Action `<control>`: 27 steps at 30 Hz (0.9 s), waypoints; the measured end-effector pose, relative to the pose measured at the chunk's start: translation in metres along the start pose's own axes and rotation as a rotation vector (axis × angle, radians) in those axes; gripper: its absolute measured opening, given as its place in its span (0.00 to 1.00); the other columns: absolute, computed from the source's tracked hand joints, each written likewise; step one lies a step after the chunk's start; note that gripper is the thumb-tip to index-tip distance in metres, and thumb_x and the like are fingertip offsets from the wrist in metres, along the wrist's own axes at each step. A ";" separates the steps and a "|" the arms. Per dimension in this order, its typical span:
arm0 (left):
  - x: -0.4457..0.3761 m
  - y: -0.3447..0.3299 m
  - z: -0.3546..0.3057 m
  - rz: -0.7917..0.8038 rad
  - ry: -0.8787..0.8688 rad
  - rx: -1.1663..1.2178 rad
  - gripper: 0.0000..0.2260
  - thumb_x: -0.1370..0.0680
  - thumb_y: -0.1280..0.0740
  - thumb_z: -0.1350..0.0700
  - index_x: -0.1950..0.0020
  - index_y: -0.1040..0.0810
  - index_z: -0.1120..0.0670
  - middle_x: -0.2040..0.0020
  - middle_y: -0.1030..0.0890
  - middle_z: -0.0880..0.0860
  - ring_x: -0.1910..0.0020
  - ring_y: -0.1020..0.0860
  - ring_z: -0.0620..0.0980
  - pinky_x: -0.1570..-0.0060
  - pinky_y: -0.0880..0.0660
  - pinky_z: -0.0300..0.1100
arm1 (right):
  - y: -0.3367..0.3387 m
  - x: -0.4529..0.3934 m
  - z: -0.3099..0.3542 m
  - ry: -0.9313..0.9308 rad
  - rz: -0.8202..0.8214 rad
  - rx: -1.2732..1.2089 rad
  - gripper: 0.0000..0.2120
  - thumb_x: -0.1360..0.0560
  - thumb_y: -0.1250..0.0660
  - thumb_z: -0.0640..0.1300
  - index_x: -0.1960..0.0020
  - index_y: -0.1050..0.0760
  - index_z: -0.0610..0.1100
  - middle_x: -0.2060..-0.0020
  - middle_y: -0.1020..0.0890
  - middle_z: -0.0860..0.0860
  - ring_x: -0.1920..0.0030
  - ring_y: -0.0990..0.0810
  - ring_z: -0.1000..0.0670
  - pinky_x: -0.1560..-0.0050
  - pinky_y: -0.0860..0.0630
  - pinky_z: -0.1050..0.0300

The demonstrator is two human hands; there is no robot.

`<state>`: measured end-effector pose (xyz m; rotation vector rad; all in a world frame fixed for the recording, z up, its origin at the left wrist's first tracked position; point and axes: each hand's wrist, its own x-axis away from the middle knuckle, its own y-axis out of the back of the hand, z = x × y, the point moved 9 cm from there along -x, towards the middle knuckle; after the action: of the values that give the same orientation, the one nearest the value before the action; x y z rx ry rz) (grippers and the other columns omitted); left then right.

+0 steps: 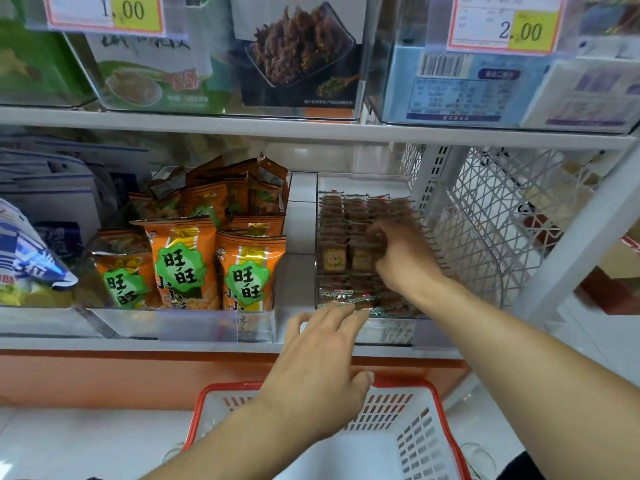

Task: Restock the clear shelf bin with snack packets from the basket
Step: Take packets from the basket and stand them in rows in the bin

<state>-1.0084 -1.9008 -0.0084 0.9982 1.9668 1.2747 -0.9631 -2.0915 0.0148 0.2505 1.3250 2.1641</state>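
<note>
Far left on the shelf (221, 346) we see a blue-and-white bag (24, 258), partly cut off. Next, a clear bin holding orange packets (180, 265), upright, green badges facing us, more stacked behind them.

Centre bottom: red-rimmed white basket (408, 441) below the shelf; the visible part shows bare floor, the rest hidden by our left forearm.

Our left hand (318, 372) reaches over the basket to the front lip of the clear shelf bin (398, 329). Its fingers (332, 315) are straight and slightly spread, tips touching the front edge of the bin at the lowest packets. Nothing gripped.

The clear shelf bin sits right of the orange packets, a gap between. It is packed with small square snack packets (334, 258), brownish, standing on edge in tight rows; rows run front to back into the shelf, faces toward us. Print too blurred to read.

Our right hand (398, 254) is inside the bin from the right, on top of the packets. Its fingers (375, 233) curl down onto the middle rows; we cannot tell whether they pinch a packet or just press.

Right of the bin: a white wire rack (485, 216).
</note>
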 end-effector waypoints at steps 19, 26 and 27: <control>0.003 -0.002 0.001 0.040 -0.048 0.056 0.38 0.20 0.35 0.41 0.17 0.53 0.43 0.17 0.51 0.43 0.19 0.57 0.42 0.24 0.60 0.40 | -0.010 0.002 -0.003 -0.011 -0.004 0.017 0.23 0.30 0.30 0.35 0.39 0.28 0.51 0.40 0.25 0.49 0.53 0.24 0.49 0.59 0.26 0.57; 0.031 0.009 0.009 -0.055 -0.121 0.114 0.18 0.21 0.36 0.40 0.31 0.27 0.40 0.37 0.28 0.34 0.35 0.35 0.33 0.36 0.37 0.29 | 0.044 0.062 0.070 0.497 -0.415 -0.117 0.07 0.27 0.30 0.39 0.51 0.22 0.49 0.52 0.23 0.53 0.57 0.24 0.53 0.61 0.26 0.56; 0.035 -0.001 0.019 -0.007 -0.075 0.146 0.16 0.22 0.36 0.39 0.35 0.25 0.40 0.41 0.27 0.34 0.38 0.32 0.34 0.41 0.34 0.30 | 0.047 0.084 0.083 0.661 -0.457 -0.234 0.06 0.28 0.31 0.36 0.55 0.21 0.45 0.56 0.23 0.51 0.59 0.25 0.52 0.62 0.27 0.57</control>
<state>-1.0126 -1.8621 -0.0188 1.0920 2.0271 1.0862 -1.0126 -1.9971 0.0843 -0.8457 1.2656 2.0300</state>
